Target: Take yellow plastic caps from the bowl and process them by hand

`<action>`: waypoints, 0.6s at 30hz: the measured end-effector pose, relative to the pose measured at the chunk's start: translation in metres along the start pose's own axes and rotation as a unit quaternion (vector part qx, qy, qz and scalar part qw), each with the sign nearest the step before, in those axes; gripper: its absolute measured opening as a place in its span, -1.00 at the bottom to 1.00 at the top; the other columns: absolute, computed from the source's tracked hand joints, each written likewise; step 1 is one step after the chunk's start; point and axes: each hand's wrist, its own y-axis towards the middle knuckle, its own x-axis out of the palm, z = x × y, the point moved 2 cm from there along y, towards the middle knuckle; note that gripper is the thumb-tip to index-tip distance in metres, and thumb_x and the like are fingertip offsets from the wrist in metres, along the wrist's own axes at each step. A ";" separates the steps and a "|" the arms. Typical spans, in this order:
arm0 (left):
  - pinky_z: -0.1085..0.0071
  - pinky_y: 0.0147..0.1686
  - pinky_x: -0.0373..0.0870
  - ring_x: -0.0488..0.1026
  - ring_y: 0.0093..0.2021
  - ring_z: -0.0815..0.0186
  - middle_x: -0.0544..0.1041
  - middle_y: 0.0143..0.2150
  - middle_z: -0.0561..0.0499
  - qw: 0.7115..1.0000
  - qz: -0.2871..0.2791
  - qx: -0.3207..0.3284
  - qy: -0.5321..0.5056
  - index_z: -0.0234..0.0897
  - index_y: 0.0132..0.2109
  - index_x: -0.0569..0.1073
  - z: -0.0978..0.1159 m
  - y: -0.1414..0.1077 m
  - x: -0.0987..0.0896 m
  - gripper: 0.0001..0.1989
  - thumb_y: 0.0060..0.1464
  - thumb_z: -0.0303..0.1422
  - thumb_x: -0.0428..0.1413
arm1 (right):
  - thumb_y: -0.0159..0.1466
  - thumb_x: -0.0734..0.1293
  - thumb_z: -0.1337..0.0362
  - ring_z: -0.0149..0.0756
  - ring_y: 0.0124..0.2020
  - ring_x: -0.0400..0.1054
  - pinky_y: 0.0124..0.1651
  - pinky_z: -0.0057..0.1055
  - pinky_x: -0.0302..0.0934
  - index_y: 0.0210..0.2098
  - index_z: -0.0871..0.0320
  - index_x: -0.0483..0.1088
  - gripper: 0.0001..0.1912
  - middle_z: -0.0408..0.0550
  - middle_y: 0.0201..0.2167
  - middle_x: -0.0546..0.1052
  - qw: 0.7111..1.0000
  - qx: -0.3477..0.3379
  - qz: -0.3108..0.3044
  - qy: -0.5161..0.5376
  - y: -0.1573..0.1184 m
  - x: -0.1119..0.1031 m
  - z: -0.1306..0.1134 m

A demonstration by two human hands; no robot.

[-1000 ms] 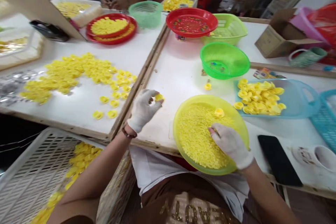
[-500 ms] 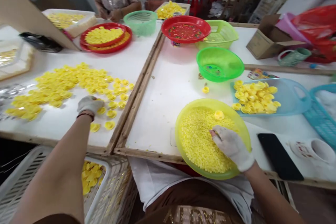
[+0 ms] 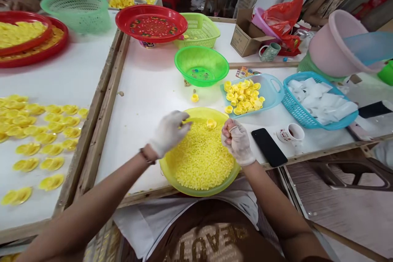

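Observation:
A yellow bowl (image 3: pixel 167 168) full of small yellow beads sits at the table's front edge, with one yellow cup-shaped piece (image 3: pixel 211 123) lying on the beads. Over the bowl's left rim is my gloved left hand (image 3: pixel 172 131), its fingers curled round something yellow, partly hidden. At the right rim my gloved right hand (image 3: pixel 237 141) is closed, bare fingertips pressed together; whatever it holds is too small to name. Behind it a blue tray (image 3: pixel 270 88) bears a heap of yellow cups (image 3: pixel 244 96). More yellow pieces (image 3: pixel 52 163) lie in rows on the left table.
A green bowl (image 3: pixel 201 65), a red tray (image 3: pixel 151 23) and a light green basket (image 3: pixel 199 28) stand behind. To the right are a black phone (image 3: pixel 269 147), a mug (image 3: pixel 290 133) and a blue basket (image 3: pixel 319 118). A wooden strip (image 3: pixel 104 118) divides the tables.
The view has swung to the right. My left hand has moved from the yellow pieces on the left table to the bowl, while my right hand has lifted from the beads to the rim.

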 end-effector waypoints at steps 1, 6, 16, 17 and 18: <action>0.18 -0.05 0.52 0.49 -0.03 0.21 0.49 0.05 -0.14 1.000 -0.013 0.001 0.001 -0.30 0.09 0.46 0.013 0.001 0.023 -0.68 0.31 -0.20 0.12 | 0.22 0.38 -0.08 -0.56 -0.68 -0.05 -0.63 -0.51 -0.20 -0.39 0.07 0.17 -0.58 -0.33 -0.58 0.18 1.000 -0.001 0.002 0.006 0.000 0.000 -0.001; 0.13 0.01 0.51 0.47 0.04 0.16 0.45 0.13 -0.17 0.997 -0.073 0.007 -0.011 -0.29 0.16 0.42 0.034 0.002 0.073 -0.63 0.31 -0.22 0.13 | 0.21 0.40 -0.06 -0.57 -0.69 -0.01 -0.62 -0.51 -0.19 -0.42 0.08 0.14 -0.56 -0.32 -0.59 0.21 1.000 -0.009 -0.001 0.008 -0.001 -0.001 0.001; 0.37 -0.35 0.42 0.42 -0.41 0.34 0.51 -0.33 0.01 0.988 -0.156 -0.007 0.012 -0.27 -0.12 0.49 0.026 -0.045 0.062 -0.83 0.18 -0.29 0.19 | 0.26 0.38 -0.08 -0.55 -0.65 0.03 -0.61 -0.53 -0.09 -0.39 0.06 0.15 -0.58 -0.32 -0.56 0.21 0.995 -0.045 -0.054 0.065 0.005 0.045 -0.010; 0.38 -0.37 0.38 0.40 -0.43 0.35 0.50 -0.38 0.03 0.987 -0.159 -0.008 0.009 -0.27 -0.16 0.48 0.026 -0.050 0.061 -0.85 0.13 -0.32 0.20 | 0.27 0.37 -0.08 -0.54 -0.64 0.06 -0.61 -0.53 -0.06 -0.39 0.06 0.16 -0.58 -0.31 -0.56 0.21 0.995 -0.053 -0.056 0.063 0.006 0.050 -0.008; 0.39 -0.38 0.36 0.39 -0.44 0.35 0.49 -0.40 0.05 0.987 -0.159 -0.008 0.003 -0.27 -0.18 0.46 0.026 -0.053 0.061 -0.86 0.10 -0.35 0.19 | 0.28 0.36 -0.09 -0.53 -0.63 0.10 -0.60 -0.52 -0.01 -0.39 0.06 0.17 -0.59 -0.30 -0.56 0.22 0.994 -0.065 -0.059 0.062 0.006 0.055 -0.006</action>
